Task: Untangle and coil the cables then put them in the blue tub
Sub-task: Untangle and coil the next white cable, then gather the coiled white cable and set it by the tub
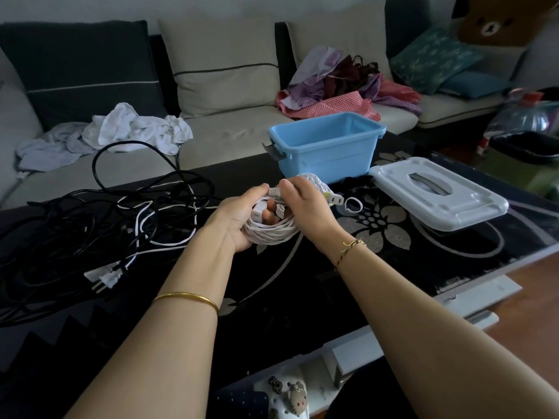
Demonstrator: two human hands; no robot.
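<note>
**A:** In the head view, where is the white cable coil point(269, 234)?

**B:** In the middle of the frame. The left hand point(242, 219) curls round its loops. The right hand point(305, 207) pinches the cable end on top.

**A:** Is it tricky to hold?

**B:** I think it's light and bendy. Grab all the loops together, or they may spring apart. The blue tub point(326, 146) sits just above it.

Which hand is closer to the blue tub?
Right. The right hand is just in front of the tub; the left hand is further left and back. Both hold the white coil.
</note>
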